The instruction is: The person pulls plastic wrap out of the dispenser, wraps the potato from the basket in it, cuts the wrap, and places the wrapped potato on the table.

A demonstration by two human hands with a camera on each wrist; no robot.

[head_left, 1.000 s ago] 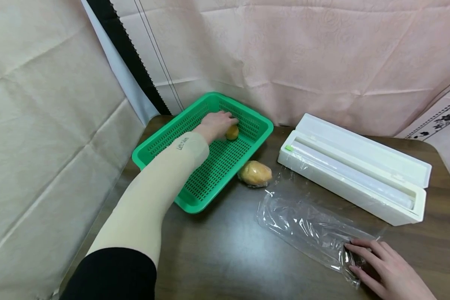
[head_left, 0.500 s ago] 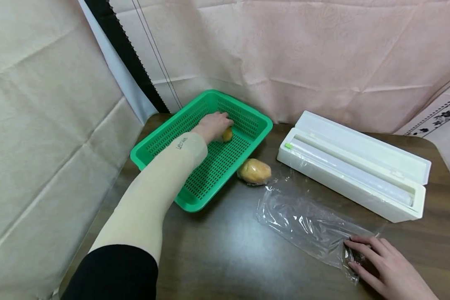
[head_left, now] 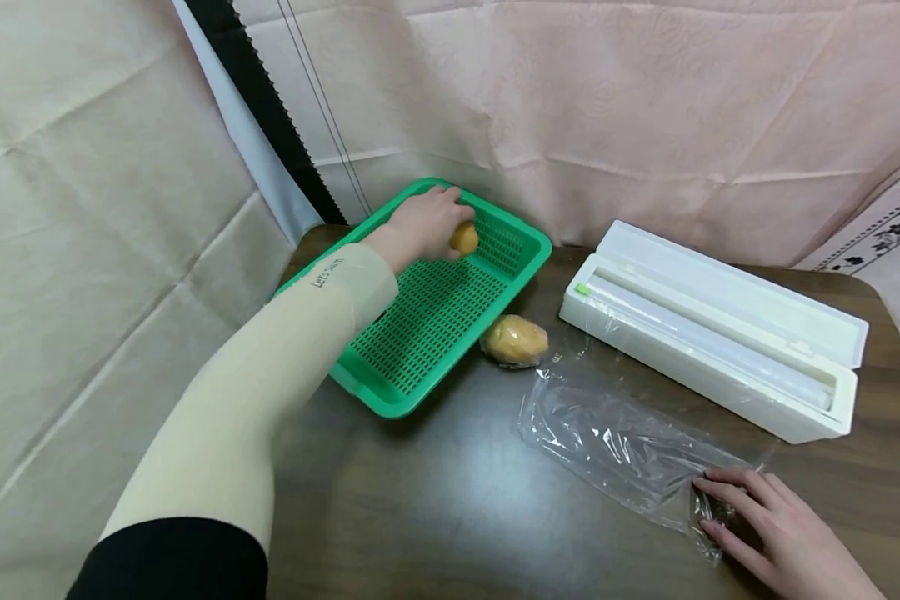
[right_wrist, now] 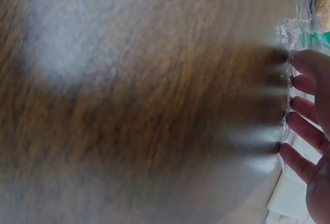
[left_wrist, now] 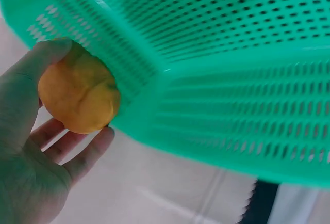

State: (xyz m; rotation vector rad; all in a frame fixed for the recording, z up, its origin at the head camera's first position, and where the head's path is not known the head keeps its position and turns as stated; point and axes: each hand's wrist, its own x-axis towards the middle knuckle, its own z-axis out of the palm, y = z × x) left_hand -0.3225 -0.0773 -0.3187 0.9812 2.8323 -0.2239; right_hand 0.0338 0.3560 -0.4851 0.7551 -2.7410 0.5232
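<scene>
My left hand (head_left: 429, 218) grips a round, yellow-brown bread roll (left_wrist: 80, 90) over the far part of the green basket (head_left: 420, 333). In the left wrist view the thumb lies on one side of the roll and the fingers reach round the other. A second bread roll (head_left: 516, 340), wrapped in clear film, sits on the table against the basket's near right side. A sheet of cling film (head_left: 615, 442) lies wrinkled across the table. My right hand (head_left: 776, 525) rests on its bunched near end, fingers spread and fingertips pressing down.
An open white cling-film dispenser box (head_left: 690, 367) stands at the back right, its film roll (head_left: 705, 337) inside and its lid (head_left: 727, 292) tipped back. Behind the brown table (head_left: 435, 508) hangs a pale cloth (head_left: 607, 108).
My left hand has lifted the bread roll from the basket's bottom, moving up towards the far rim. The right hand has stayed on the film.
</scene>
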